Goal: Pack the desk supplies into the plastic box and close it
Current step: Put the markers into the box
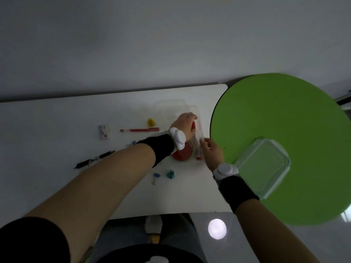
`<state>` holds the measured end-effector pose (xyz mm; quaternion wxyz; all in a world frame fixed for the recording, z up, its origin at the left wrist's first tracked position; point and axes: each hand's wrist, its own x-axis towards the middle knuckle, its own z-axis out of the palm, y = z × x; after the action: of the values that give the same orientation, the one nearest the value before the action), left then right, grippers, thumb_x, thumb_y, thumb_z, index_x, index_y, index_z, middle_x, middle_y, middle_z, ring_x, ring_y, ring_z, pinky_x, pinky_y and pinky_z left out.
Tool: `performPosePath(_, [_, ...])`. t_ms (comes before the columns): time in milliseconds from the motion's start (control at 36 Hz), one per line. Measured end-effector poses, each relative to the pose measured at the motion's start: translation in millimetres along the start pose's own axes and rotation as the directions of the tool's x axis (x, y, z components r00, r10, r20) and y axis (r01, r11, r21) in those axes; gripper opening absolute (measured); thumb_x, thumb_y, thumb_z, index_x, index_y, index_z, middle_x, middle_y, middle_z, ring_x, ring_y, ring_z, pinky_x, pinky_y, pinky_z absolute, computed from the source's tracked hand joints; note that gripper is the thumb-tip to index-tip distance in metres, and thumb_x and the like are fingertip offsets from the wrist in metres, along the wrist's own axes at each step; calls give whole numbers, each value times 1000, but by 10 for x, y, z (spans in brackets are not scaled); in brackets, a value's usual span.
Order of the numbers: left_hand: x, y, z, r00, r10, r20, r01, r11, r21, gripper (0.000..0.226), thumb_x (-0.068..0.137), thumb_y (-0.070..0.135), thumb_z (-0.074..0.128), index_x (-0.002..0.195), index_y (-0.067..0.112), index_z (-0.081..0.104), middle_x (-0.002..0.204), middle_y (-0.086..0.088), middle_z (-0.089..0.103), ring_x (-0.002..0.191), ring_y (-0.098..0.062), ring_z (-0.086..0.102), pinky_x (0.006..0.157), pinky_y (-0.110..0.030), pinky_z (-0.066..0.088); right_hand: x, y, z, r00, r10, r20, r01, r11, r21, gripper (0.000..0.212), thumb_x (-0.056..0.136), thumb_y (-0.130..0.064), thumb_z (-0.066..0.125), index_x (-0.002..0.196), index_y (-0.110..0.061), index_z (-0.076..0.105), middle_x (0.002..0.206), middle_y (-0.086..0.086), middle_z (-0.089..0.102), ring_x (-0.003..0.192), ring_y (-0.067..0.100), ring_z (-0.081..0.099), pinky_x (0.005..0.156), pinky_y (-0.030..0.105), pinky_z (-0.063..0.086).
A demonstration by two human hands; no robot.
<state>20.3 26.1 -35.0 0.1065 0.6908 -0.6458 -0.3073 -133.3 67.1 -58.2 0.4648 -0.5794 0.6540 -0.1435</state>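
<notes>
The green round table [284,130] fills the right of the frame and abuts the white desk [57,120] at centre. On the green top, lower right, lies the clear lid [264,166], set aside so the container stays open for loading. The clear plastic box [171,109] sits on the desk at centre, faint against the white surface, with the red round item [182,153] just below it, its identity not determinable. The left hand [185,128] is clenched around a red-capped marker [193,128], evidently lowering it into the box along the right wall. The right hand [212,150] rests at the box's near right corner, fingers touching its edge, apparently steadying it; whether it grips is unclear. Still unpacked on the desk, centre left: a black pen [95,159], a red pen [139,130], an eraser or small pack [104,131], a yellow sharpener [151,122], a green item [170,175], and blue binder clips [156,176].
</notes>
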Motion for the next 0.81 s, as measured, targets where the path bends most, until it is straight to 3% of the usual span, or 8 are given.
performPosePath(139, [-120,-107,-176,961,124,-247,-111,992,66,30,83,8,53,112,11,59,126,-7,56,124,-24,44,101,-35,38,170,8,9,989,20,-147,-11,998,58,41,92,-47,46,80,-11,63,75,7,66,70,29,60,65,39,49])
performPosePath(222, [-124,-235,-313,925,133,-356,-92,987,131,28,80,11,54,107,14,62,119,-4,60,116,-24,50,97,-33,35,309,-51,3,985,-49,-166,81,978,191,26,87,-44,53,74,-22,60,65,-3,60,59,17,54,60,36,47])
performPosePath(333, [-32,-572,-325,916,168,-364,-125,983,137,34,79,16,58,113,15,60,124,-3,58,117,-24,50,99,-33,35,623,-66,156,972,-169,-161,216,913,347,6,91,-22,59,86,-27,61,78,-5,61,68,6,54,65,24,43])
performPosePath(417, [-34,-685,-276,934,232,-273,-215,972,91,39,82,15,57,121,14,56,135,-4,50,125,-22,46,102,-31,37,732,-86,138,977,-177,-122,214,861,461,21,90,-8,58,108,-18,60,99,-2,62,90,7,58,78,17,47])
performPosePath(500, [25,-856,-184,927,261,-269,-256,965,53,39,84,11,54,122,14,55,140,-2,45,132,-18,39,103,-28,37,835,-106,242,962,-226,-152,272,817,509,34,88,2,51,117,-16,56,107,-8,60,96,-3,56,74,5,45])
performPosePath(639, [97,-879,-210,894,295,-336,-300,953,37,32,85,8,52,116,13,58,137,-3,50,130,-19,42,103,-26,34,901,-191,304,944,-285,-166,329,785,525,41,86,7,41,117,-16,55,125,6,57,114,15,54,97,26,43])
performPosePath(750, [146,-919,-197,832,368,-414,-357,928,108,27,87,12,52,113,13,59,133,-2,53,127,-19,44,101,-31,40,879,-161,360,917,-313,-248,399,732,552,35,85,2,45,109,-17,62,113,-1,65,94,3,63,75,12,48])
performPosePath(806, [139,-937,-199,815,399,-421,-376,916,142,26,89,12,50,113,13,60,129,-3,55,125,-19,45,100,-33,41,847,-118,411,906,-318,-279,422,719,552,33,85,0,48,110,-14,65,111,1,68,92,3,64,73,12,49])
